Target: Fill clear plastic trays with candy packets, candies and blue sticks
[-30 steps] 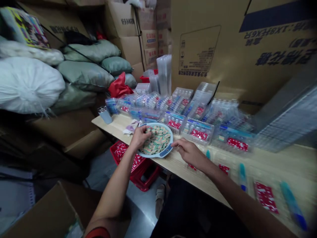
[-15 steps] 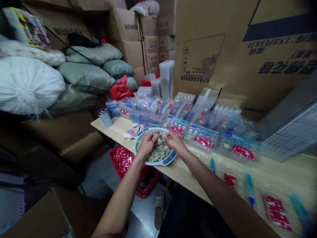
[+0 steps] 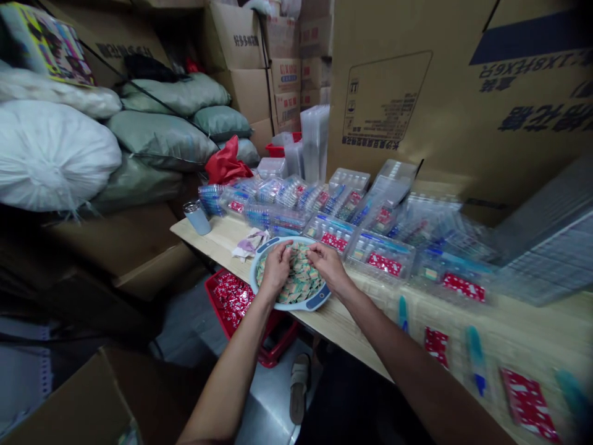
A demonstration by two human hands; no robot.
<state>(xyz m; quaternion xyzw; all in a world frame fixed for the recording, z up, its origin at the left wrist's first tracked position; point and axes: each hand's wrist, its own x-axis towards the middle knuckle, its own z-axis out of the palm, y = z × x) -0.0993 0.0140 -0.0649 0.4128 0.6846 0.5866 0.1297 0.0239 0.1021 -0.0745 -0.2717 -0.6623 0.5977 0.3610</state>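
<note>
Because the light-blue basin [image 3: 319, 301] sits at the near edge of the bench [image 3: 221, 233], directly below both hands in the head view, each can reach into it at once, which is probably why it stands there. It holds a loose heap of small tan-and-green pieces [image 3: 301, 282], a spread that would seem to suit picking with fingers. The left hand [image 3: 277, 270] is over the left part of the heap, its fingers curled in toward the thumb; the right hand [image 3: 328, 264] is over the far right side, thumb and fingertips drawn together. Whether either has a piece pinched is too small to tell. Just beyond the right hand, clear cases [image 3: 380, 253] stand in rows, apparently set back to leave the front strip for clear trays [image 3: 456, 347]. Those lie flat to its right, with red patterned packets [image 3: 436, 346] and blue pens [image 3: 475, 355], likely lined up so each is easy to reach. Below the left hand, lower than the bench, a red basket [image 3: 217, 315] holds red-and-white items [image 3: 234, 296], perhaps to save surface space. Beyond the left hand, crumpled tissue [image 3: 251, 243] and a blue cup [image 3: 197, 219] sit out of the way.
</note>
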